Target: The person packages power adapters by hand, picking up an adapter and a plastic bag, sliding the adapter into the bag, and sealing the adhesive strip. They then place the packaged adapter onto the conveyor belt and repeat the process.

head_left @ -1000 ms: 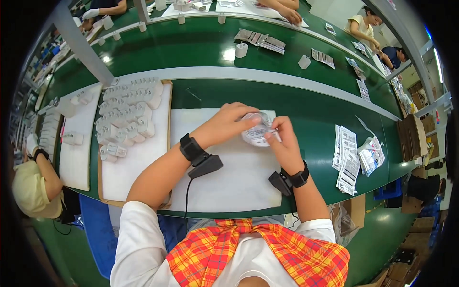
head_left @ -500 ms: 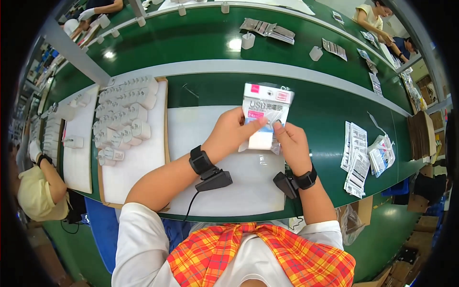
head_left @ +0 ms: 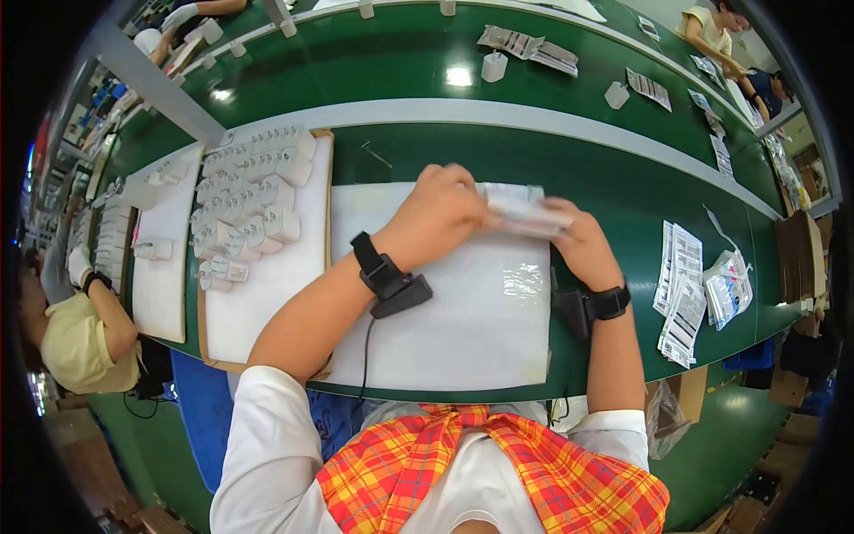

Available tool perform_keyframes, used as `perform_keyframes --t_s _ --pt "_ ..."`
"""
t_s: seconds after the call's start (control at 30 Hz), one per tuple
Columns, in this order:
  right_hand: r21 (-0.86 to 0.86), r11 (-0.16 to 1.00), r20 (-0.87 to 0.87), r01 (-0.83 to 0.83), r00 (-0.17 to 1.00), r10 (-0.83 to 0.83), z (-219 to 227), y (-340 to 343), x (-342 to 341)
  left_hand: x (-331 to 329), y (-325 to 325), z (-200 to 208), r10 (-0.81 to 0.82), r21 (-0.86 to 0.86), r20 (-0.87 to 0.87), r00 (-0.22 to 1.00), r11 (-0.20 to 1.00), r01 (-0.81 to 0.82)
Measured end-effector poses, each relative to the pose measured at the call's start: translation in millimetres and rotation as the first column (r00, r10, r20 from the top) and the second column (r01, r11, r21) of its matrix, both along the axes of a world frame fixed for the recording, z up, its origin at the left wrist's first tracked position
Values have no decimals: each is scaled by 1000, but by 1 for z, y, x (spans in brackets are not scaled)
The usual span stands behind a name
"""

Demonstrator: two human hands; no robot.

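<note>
Between my two hands, above a white work mat (head_left: 427,329), is a small clear plastic packet (head_left: 519,205) with a printed card. It is tilted and smeared by motion. The earlier frame shows a white block inside it, like the plug adapters nearby. My left hand (head_left: 442,209) has its fingers closed on the packet's left end. At the right end, my right hand (head_left: 583,247) grips it between thumb and fingers. Rows of white plug adapters (head_left: 258,191) with metal prongs pointing up stand on a padded board to my left.
To the right lie printed sheets (head_left: 680,294) and a plastic bag of cards (head_left: 729,289). Beyond the pale rail (head_left: 498,111), silver packets (head_left: 529,49) and loose adapters (head_left: 494,67) rest on a green surface. A co-worker in a yellow cap (head_left: 84,343) works at far left.
The packet has gone from nearly upright, its printed front showing, to tipped flatter and blurred. My right hand has moved right and my left hand slightly up. The whole view has shifted a little.
</note>
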State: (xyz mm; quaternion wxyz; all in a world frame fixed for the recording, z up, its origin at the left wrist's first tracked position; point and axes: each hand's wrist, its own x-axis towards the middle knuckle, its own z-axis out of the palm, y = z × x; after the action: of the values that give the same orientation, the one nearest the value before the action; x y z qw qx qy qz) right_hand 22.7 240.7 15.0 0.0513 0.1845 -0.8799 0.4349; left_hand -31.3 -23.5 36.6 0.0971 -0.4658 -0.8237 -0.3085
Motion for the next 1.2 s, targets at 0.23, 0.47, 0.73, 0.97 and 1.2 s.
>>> perform_keyframes --t_s 0.23,0.47,0.73,0.97,1.2 --pt "508 859 -83 -68 988 127 42 -66 50 31 -3 -12 -101 -192 152 983 973 130" --pt "372 922 -6 -103 994 113 22 -82 50 34 -3 -14 -79 -128 295 952 984 122" --pt "288 942 -97 -170 974 205 24 -71 50 37 5 -19 -86 -106 239 967 988 114" --pt "150 797 130 585 788 -602 73 153 198 28 -15 -11 -231 26 241 943 973 231" --pt "497 450 -106 742 567 -817 71 132 242 48 18 -2 64 -280 80 995 959 -39"
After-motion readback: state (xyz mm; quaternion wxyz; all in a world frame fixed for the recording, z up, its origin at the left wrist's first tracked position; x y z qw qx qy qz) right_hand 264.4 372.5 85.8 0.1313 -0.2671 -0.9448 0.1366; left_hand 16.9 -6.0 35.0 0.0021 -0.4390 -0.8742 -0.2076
